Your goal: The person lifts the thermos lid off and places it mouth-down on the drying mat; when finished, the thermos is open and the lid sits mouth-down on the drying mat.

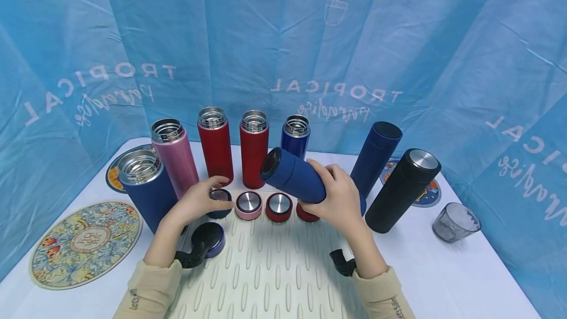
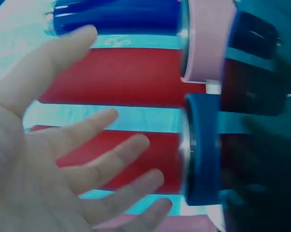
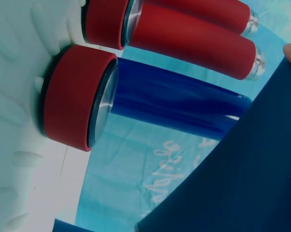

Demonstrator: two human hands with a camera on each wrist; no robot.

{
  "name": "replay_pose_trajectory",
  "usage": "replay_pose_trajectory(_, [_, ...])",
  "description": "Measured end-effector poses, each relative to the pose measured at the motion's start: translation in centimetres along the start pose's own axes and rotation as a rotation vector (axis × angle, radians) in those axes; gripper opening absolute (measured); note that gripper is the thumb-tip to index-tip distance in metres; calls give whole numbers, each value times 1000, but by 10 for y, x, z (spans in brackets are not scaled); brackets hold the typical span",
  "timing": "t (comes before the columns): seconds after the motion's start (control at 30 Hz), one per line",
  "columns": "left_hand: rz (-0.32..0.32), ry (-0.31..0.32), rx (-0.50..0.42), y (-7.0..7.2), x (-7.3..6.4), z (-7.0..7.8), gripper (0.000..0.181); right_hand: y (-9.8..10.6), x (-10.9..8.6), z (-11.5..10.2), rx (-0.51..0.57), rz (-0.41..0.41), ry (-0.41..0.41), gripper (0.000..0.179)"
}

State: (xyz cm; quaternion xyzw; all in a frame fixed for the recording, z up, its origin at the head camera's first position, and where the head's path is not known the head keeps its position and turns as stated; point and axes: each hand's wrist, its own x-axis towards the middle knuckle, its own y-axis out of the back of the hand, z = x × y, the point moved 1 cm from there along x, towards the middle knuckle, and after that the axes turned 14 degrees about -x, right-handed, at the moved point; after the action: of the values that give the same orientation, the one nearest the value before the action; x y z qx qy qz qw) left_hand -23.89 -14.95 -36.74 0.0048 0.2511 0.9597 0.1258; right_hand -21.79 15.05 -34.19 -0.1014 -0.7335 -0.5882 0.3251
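My right hand (image 1: 338,193) grips a dark blue thermos (image 1: 294,174) above the lids. It is tilted, its dark round end toward the upper left; in the right wrist view the thermos (image 3: 242,164) crosses the lower right corner. My left hand (image 1: 201,203) is beside a dark blue lid (image 1: 219,210). In the left wrist view its fingers (image 2: 131,150) spread loosely, apart from the blue lid (image 2: 203,150). A pink lid (image 1: 248,206), a red lid (image 1: 279,207) and another red lid (image 1: 307,213), partly covered by the right hand, continue the row.
Uncapped bottles stand behind: navy (image 1: 148,191), pink (image 1: 177,156), red (image 1: 216,151), red (image 1: 254,154), blue (image 1: 295,137). Capped navy (image 1: 376,151) and black (image 1: 400,193) thermoses stand right, near a glass (image 1: 456,223). A blue-purple lid (image 1: 217,247) lies on the textured mat (image 1: 266,279).
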Motion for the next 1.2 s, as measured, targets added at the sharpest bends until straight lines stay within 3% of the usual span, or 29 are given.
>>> replay_pose_trajectory(0.2, [-23,-152,-79,-3,-5,11,82,-2,-2,-4,-92,7,115,86])
replay_pose_trajectory(0.33, [-47,-266,-206,-8,-8,21,89,-4,-3,-8,-156,-16,201,87])
replay_pose_trajectory(0.47, [-111,-347,-352,-14,-11,28,90,-6,-3,-12,-212,-46,281,88])
replay_pose_trajectory(0.57, [-162,-360,-415,-18,-13,32,86,-7,-4,-14,-247,-63,312,88])
replay_pose_trajectory(0.77, [-184,-354,-389,-24,-14,35,73,-8,-5,-15,-280,-83,329,87])
replay_pose_trajectory(1.2, [-154,-403,-328,-29,-9,32,63,-6,-6,-12,-271,-96,350,86])
